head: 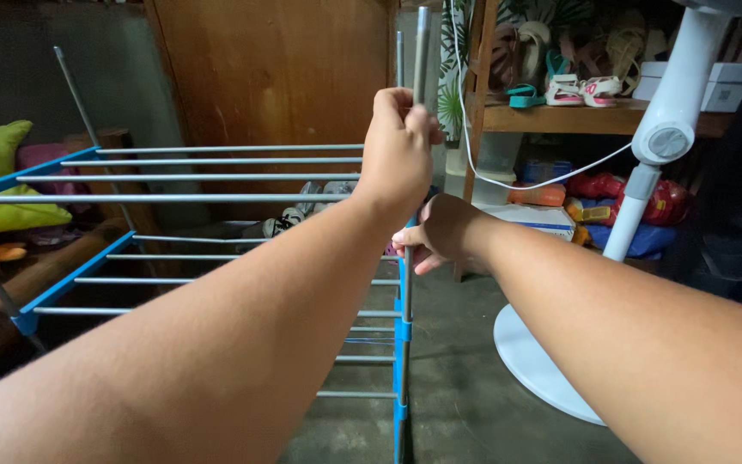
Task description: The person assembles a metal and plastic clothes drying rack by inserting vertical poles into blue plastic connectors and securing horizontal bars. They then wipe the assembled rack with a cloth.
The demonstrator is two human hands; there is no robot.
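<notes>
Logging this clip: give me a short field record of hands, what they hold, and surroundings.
left hand: left hand fisted high on the upright pole
right hand: right hand gripping the same pole lower down
rack: rack with blue frame and grey rods, two tiers visible
right side: white fan stand
behind: shelf with sandals

Probably a home storeroom: shoe shelf (560,116), cushions (0,150), standing fan (659,172).

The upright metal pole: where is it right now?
In the head view, centre: the upright metal pole rises from the blue rack, gripped by the left hand above the right hand.
</notes>
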